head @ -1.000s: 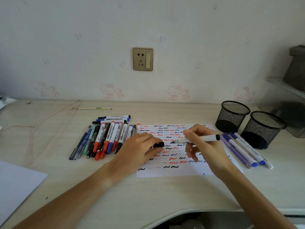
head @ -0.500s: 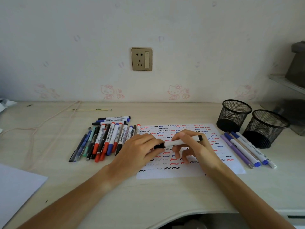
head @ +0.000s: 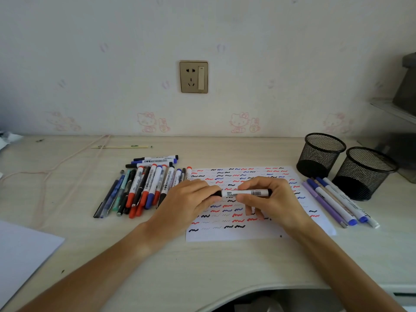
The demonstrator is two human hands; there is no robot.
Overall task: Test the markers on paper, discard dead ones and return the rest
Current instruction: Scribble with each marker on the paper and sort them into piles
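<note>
Whiteboard marker (head: 245, 193) held level above squiggle-covered test paper (head: 258, 233), black cap end pinched in fingers of left hand (head: 191, 199), white barrel gripped in curled fingers of right hand (head: 272, 199). Untested marker pile (head: 144, 188) spread on counter (head: 202, 266) left of paper; four pens (head: 337, 203) laid beside two mesh cups (head: 351, 167) at right.
</note>
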